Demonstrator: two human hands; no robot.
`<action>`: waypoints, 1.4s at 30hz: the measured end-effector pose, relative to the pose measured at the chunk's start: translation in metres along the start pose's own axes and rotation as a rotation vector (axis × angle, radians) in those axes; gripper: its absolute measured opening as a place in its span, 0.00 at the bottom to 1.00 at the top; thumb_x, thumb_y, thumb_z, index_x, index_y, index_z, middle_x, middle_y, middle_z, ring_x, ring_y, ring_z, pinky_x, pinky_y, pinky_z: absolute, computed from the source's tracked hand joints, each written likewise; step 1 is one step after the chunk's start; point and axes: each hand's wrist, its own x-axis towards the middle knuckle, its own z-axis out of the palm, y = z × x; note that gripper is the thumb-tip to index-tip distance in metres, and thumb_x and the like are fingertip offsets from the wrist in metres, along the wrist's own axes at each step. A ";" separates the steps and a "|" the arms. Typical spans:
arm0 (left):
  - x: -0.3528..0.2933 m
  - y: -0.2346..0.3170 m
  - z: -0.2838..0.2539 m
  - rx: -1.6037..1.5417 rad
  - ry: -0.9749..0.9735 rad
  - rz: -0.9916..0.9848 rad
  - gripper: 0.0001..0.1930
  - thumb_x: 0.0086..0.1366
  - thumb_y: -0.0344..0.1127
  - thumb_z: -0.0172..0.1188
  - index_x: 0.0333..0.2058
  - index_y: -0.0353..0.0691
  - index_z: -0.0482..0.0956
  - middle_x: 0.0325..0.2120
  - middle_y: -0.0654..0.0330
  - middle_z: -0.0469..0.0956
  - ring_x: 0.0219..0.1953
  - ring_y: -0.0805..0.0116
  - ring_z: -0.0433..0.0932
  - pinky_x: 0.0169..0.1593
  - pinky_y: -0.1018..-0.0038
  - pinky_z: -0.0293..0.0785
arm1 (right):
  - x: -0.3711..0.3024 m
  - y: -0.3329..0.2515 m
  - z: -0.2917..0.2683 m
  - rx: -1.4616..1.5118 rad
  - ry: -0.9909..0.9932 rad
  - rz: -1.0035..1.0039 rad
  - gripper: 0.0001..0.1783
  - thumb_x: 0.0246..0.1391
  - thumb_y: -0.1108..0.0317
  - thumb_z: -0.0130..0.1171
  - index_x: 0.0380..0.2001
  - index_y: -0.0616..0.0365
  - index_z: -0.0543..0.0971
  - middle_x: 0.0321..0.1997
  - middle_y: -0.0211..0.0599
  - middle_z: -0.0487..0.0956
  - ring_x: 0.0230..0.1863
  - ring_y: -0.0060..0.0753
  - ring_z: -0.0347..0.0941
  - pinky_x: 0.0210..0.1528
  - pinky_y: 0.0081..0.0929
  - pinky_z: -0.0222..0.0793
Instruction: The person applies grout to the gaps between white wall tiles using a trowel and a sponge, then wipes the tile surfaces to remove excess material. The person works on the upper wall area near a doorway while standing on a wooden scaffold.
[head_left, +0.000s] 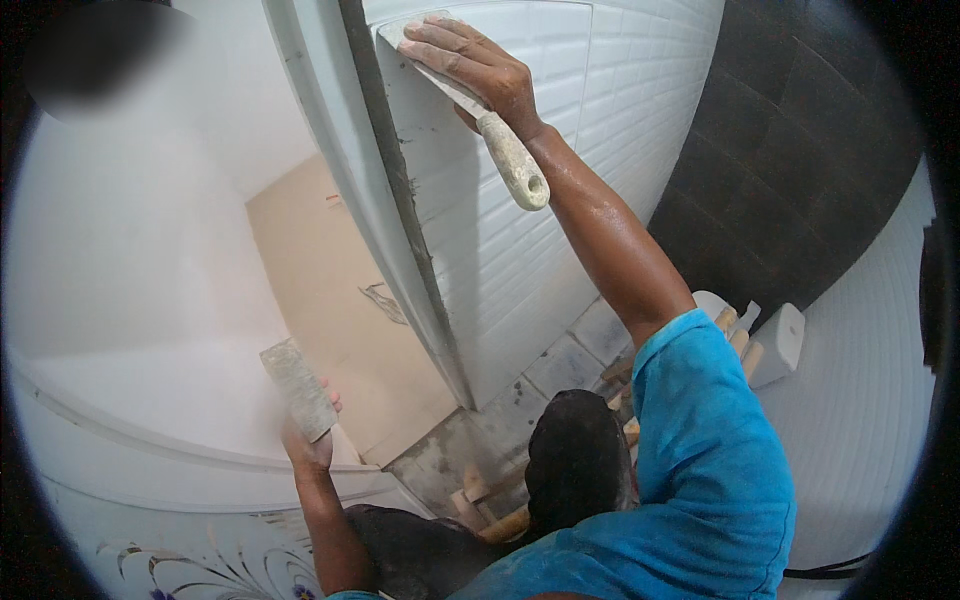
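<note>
My right hand is raised to the top of a white ribbed tile wall. Its fingers press on the blade of a putty knife, whose pale, smeared handle sticks out below the palm. The blade lies flat against the tiles, beside the grey mortar strip along the door frame. Lower on the left, my left hand is closed around a flat rectangular grey plate, tilted and coated with dried residue. Whether the plate has a handle is hidden by the hand.
A pale door frame runs down beside the tiled wall. Past it lies a beige floor with a small crumpled scrap. Wooden pieces lie near my knees. A white toilet stands at the right, near dark tiles.
</note>
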 end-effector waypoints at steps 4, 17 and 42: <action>0.000 -0.001 -0.003 0.396 -0.039 0.122 0.24 0.75 0.41 0.44 0.63 0.31 0.62 0.53 0.43 0.75 0.42 0.54 0.81 0.47 0.63 0.79 | -0.005 0.008 -0.001 -0.037 -0.010 -0.011 0.20 0.53 0.67 0.64 0.50 0.40 0.82 0.57 0.25 0.81 0.62 0.34 0.74 0.67 0.35 0.70; 0.005 -0.004 0.000 -0.098 -0.002 -0.017 0.24 0.73 0.42 0.47 0.60 0.33 0.66 0.49 0.46 0.75 0.37 0.55 0.80 0.44 0.63 0.77 | 0.003 0.009 -0.022 -0.078 -0.009 0.166 0.14 0.61 0.70 0.60 0.49 0.49 0.82 0.53 0.30 0.82 0.53 0.33 0.79 0.58 0.30 0.76; 0.007 0.000 -0.013 -0.216 -0.024 -0.050 0.23 0.74 0.41 0.44 0.61 0.33 0.64 0.52 0.44 0.74 0.40 0.53 0.80 0.44 0.62 0.79 | 0.133 0.074 -0.064 0.158 -0.581 0.383 0.12 0.57 0.75 0.61 0.45 0.65 0.80 0.45 0.46 0.83 0.49 0.40 0.80 0.54 0.44 0.77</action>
